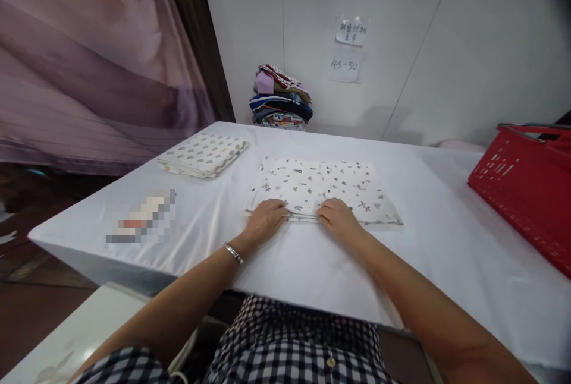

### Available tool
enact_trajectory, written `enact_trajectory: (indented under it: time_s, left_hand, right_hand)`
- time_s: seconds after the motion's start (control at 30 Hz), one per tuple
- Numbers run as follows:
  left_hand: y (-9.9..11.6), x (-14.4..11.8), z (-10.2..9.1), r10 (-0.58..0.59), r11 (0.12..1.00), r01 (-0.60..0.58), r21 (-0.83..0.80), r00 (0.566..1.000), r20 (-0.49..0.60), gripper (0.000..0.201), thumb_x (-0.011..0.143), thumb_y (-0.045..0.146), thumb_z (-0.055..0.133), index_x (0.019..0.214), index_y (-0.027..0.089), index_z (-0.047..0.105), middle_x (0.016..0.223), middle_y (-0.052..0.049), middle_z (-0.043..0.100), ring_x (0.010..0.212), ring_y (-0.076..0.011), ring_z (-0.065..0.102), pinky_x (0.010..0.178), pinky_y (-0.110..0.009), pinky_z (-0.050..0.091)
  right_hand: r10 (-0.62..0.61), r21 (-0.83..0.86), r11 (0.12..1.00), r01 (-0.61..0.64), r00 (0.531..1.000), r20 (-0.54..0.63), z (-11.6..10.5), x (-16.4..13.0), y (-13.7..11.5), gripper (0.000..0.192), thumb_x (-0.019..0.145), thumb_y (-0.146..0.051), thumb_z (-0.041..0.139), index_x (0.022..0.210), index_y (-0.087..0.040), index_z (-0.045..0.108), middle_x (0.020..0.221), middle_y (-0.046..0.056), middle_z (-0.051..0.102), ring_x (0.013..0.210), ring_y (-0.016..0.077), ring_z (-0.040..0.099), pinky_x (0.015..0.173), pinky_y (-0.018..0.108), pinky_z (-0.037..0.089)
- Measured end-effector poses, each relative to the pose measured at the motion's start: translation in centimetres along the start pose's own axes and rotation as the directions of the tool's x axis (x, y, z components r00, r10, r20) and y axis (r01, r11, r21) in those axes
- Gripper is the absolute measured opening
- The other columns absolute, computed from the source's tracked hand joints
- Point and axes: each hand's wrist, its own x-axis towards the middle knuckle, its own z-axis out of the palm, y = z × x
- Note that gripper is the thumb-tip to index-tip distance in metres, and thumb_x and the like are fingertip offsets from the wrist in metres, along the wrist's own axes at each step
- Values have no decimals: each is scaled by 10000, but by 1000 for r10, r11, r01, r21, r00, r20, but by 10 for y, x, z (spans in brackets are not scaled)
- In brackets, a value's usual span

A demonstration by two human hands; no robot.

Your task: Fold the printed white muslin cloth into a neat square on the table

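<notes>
A white cloth (312, 182), printed with small grey and dark motifs, lies folded into a wide rectangle on the table in front of me. My left hand (266, 222) holds its near edge left of the middle, fingers bent together over the layers. Right of the middle, my right hand (339, 220) grips the same edge with fingers closed on it. Several fabric layers show along that edge between the hands. The thumbs are partly hidden.
A folded cloth with grey hearts (205, 155) lies at the back left, and a blurred-out object (141, 217) nearer me. A red basket (526, 188) stands at the right. Folded fabrics (282, 98) are piled behind the white-covered table (446, 253), near the wall.
</notes>
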Motion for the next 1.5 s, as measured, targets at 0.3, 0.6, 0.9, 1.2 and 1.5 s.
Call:
enact_trajectory:
  time_s: [0.3,0.6,0.9,1.2,1.5]
  left_hand:
    - [2,3,2,17,997,-18,74,1000,24,240,901,253,414,866,189,642,1071,-76,609,1005,-216,530,832,-376,434]
    - [2,6,8,-26,999,27,39,1000,-9,238,894,180,388,847,169,621,1057,-81,607,991,-208,531,834,-378,435]
    - [4,1,6,0,999,2,40,999,-52,245,906,200,372,845,165,607,1068,-74,605,1007,-197,529,867,-365,434]
    - [6,-2,3,-23,997,24,-76,1000,13,225,899,252,408,870,171,616,1084,-85,600,1010,-198,540,882,-387,439]
    - [2,-4,1,12,997,-9,-81,999,35,195,885,297,455,927,196,616,1134,-83,584,1035,-210,530,885,-374,427]
  right_hand:
    - [-113,-88,990,108,992,-53,17,3,-6,218,852,-104,448,871,-174,654,1279,99,509,1232,278,371,910,436,379]
    - [-71,-195,979,58,996,-63,21,5,-10,213,886,-143,436,854,-154,646,1292,129,510,1284,298,339,976,500,335]
    - [-144,-161,978,134,988,-53,23,1,-4,255,869,-68,378,856,-143,621,1285,124,517,1297,262,324,978,456,357]
    - [-114,-80,991,112,993,-26,26,-4,-2,230,873,-92,386,869,-150,608,1284,124,514,1285,267,338,981,479,364]
    - [-93,-10,996,93,995,-35,25,-5,-1,221,877,-104,383,883,-159,597,1273,123,522,1273,258,363,987,482,378]
